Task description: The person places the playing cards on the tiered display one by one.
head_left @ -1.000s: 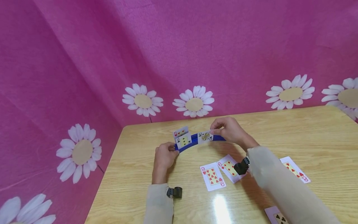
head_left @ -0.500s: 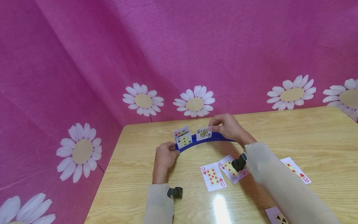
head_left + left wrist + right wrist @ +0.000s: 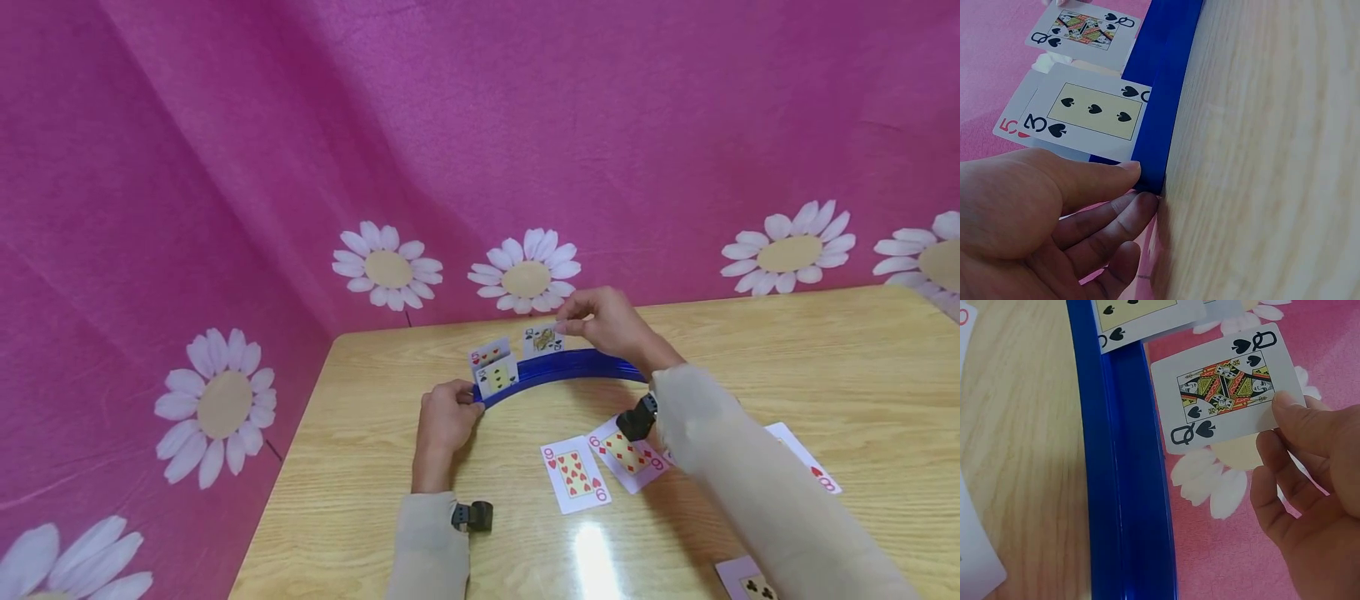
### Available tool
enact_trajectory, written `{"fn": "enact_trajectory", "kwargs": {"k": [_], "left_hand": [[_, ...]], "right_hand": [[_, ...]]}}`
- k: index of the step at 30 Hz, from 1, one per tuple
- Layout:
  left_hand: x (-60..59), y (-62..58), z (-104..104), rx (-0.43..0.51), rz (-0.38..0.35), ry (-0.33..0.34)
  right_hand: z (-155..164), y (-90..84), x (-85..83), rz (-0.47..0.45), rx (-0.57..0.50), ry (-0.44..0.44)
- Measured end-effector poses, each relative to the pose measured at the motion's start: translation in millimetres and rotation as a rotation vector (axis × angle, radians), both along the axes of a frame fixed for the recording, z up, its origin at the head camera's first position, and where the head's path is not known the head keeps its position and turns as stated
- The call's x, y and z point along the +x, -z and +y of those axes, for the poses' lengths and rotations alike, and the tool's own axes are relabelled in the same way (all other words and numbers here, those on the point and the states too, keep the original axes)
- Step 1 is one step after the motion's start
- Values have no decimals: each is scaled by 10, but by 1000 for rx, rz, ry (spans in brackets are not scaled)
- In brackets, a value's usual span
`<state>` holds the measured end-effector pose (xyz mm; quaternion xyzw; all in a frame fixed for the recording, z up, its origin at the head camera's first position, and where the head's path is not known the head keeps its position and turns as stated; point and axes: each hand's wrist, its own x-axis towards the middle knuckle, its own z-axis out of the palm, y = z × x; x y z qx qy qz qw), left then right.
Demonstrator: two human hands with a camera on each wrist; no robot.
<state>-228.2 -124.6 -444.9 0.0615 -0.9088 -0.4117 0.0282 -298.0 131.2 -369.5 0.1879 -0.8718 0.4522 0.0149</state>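
Observation:
My right hand (image 3: pixel 609 323) pinches the queen of spades (image 3: pixel 1225 387) by one short edge between thumb and fingers. The card is held at the back side of a curved blue card holder (image 3: pixel 577 364), its lower edge apart from the slots in the right wrist view. At the holder's left end, my left hand (image 3: pixel 444 421) grips the tip, thumb on top and fingers beneath. Right beside that thumb, a three of spades (image 3: pixel 1094 111) stands in the holder. Behind it stands a five of hearts (image 3: pixel 488 352), mostly covered in the left wrist view.
On the wooden table (image 3: pixel 360 483), a nine of hearts (image 3: pixel 574 475) and a six of diamonds (image 3: pixel 628 454) lie face up before the holder. Under the right sleeve show an eight of hearts (image 3: pixel 821 475) and a clubs card (image 3: pixel 738 577). A pink flowered cloth (image 3: pixel 637 150) hangs behind.
My right hand has moved the queen of spades up and back, from overlapping the holder's front to behind it, showing more of the blue holder. The left hand keeps its grip.

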Motion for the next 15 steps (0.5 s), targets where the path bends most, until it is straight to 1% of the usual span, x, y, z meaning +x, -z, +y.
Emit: {"fn": "enact_trajectory", "kwargs": {"k": [2,7,15], "left_hand": [[2,9,-1,-3,7,3],[-2,15,3,-1,-4,-3],[-5,-4,8,3,-5,-6]], "right_hand": [[-8,-14,-7,-13,0,2],[-25,-15,-20,-28,5,-3],[-32,9,-46,-19,2,-25]]}}
